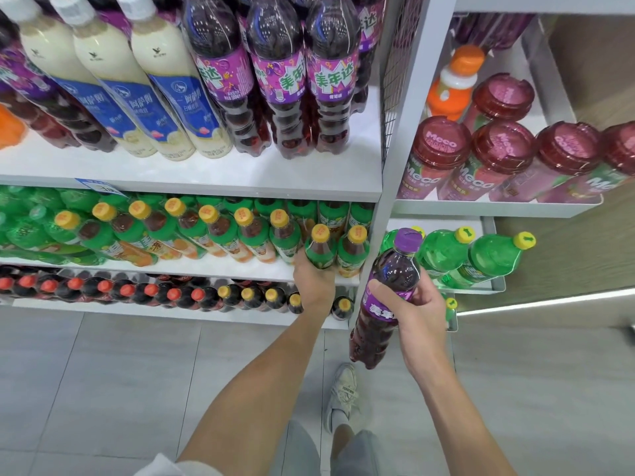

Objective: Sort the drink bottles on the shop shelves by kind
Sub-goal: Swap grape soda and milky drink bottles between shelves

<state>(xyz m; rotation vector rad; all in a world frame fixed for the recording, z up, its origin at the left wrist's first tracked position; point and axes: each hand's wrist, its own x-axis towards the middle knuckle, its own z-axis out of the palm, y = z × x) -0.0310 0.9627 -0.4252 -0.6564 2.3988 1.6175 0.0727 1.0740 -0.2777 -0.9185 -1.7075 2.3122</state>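
Purple bottle (376, 312) near upright; cap up

Left hand (314, 283) grips tea bottle (319, 250); right hand (417, 305) holds purple bottle (385, 297), seemingly off-shelf.

A whitish sleeve (156, 468) covered the upper left arm, and both forearms were bare, as were the left hand (314, 285) and the right hand (417, 316). The person wore light grey-blue shorts (304, 448), a white sock (338, 415) and an off-white laced sneaker (343, 389) with dark lettering on its tongue.
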